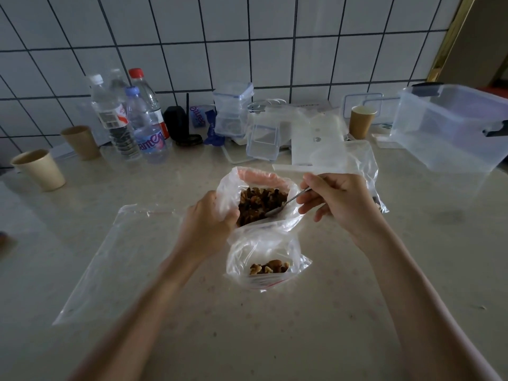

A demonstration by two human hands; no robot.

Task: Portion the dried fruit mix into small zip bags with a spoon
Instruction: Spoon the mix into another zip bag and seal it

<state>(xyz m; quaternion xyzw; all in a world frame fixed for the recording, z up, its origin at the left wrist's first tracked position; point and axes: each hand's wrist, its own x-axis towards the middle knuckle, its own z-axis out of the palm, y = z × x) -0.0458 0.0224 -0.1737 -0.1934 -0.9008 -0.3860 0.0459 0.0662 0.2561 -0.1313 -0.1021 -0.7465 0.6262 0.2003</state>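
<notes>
A large clear bag (233, 193) of dark dried fruit mix (258, 204) stands open at the counter's middle. My left hand (209, 221) grips its left rim. My right hand (335, 202) pinches the handle of a metal spoon (286, 203), whose bowl sits inside the bag on the mix. Just in front lies a small zip bag (264, 251) with a few pieces of fruit and nuts (269, 267) near its red zip line. An empty larger zip bag (118, 257) lies flat to the left.
Several water bottles (129, 116) and paper cups (41, 169) stand at the back left. Clear lidded boxes (233, 111) and more bags (357, 158) sit behind. A big plastic tub (450, 127) is at the right. The tiled wall bounds the counter.
</notes>
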